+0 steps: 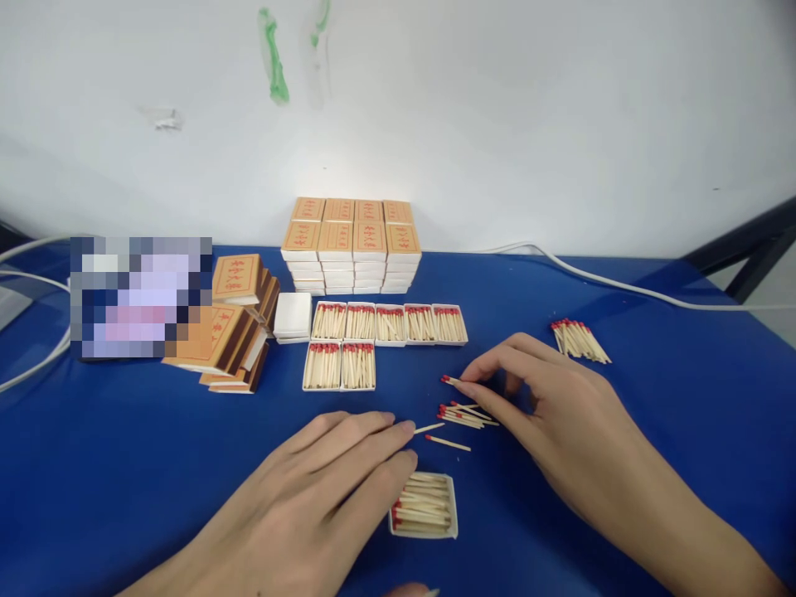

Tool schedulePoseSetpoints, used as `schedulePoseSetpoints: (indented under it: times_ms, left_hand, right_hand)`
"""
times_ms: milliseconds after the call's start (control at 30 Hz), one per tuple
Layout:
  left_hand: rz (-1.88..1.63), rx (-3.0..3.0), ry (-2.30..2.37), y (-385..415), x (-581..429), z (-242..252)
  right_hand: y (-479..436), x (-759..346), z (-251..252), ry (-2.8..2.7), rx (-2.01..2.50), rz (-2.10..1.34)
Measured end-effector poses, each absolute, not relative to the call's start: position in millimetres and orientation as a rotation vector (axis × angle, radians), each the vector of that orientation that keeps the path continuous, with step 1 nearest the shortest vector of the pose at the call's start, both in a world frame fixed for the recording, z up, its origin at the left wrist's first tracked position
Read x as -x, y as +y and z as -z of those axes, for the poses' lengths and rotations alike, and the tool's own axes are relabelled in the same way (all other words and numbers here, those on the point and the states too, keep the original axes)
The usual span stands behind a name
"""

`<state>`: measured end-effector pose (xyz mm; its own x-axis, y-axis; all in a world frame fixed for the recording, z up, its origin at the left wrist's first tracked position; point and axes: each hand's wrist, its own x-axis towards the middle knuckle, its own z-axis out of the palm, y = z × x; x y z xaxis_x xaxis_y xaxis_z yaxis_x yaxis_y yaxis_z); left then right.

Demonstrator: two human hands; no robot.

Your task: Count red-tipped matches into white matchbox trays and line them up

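Note:
Thumb and index finger of my right hand (pixel 553 390) pinch what looks like a couple of red-headed matches (pixel 451 380) just above the blue table. Below them lies a small loose pile of matches (pixel 466 414). My left hand (pixel 329 473) is stretched out palm down, its fingertips at a single match (pixel 429 429) whose head is hidden under or behind them. Another single match (pixel 448 443) lies just to the right. Beside the left fingers sits a white matchbox tray (pixel 454 506), filled with matches lying sideways; its left edge is partly covered by the hand.
Several filled trays (pixel 359 365) stand in two rows, with white empty-looking trays (pixel 292 317) stacked at their left. Closed matchboxes (pixel 351 240) are stacked by the wall. Matchbox sleeves (pixel 217 332) lie near a blurred device (pixel 140 298). A bundle of matches (pixel 578 340) lies right; a white cable (pixel 590 276) runs behind.

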<state>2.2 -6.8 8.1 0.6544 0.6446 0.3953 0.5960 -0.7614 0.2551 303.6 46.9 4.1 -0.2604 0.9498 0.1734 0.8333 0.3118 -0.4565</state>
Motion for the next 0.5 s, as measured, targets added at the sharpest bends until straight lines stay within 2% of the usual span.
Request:
schedulePoseSetpoints:
  times_ms: [167,500]
  left_hand:
    - [-0.593,-2.883,0.961,-4,0,-13]
    - [-0.493,-2.989,0.928,-8,2,3]
  right_hand:
    - [49,-305,-4,-2.180,1.559,-0.428]
    - [53,-316,-21,-2.270,1.547,-0.766]
